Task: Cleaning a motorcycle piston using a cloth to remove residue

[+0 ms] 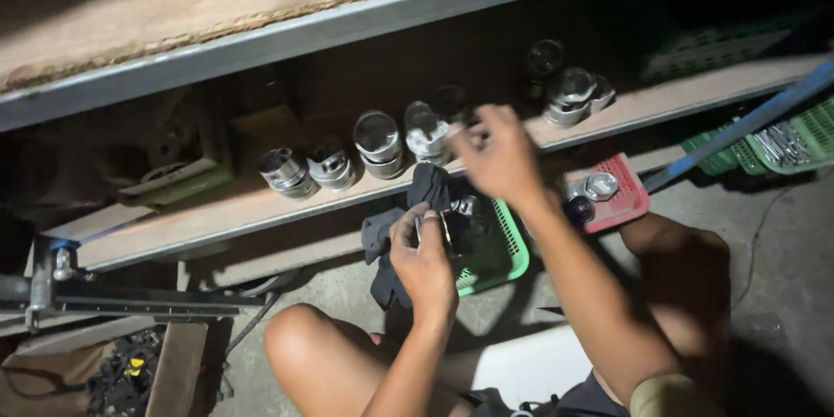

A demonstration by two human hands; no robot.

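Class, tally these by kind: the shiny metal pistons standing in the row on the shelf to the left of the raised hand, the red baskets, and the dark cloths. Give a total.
metal pistons: 4
red basket: 1
dark cloth: 1
Total: 6

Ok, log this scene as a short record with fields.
Place: low wooden shelf under a bench, concrete floor
Left hand: holds a small metal part with a dark rag
Right hand: raised at the shelf edge, fingers spread, next to a piston
On shelf: row of metal pistons
Below: green basket, red tray
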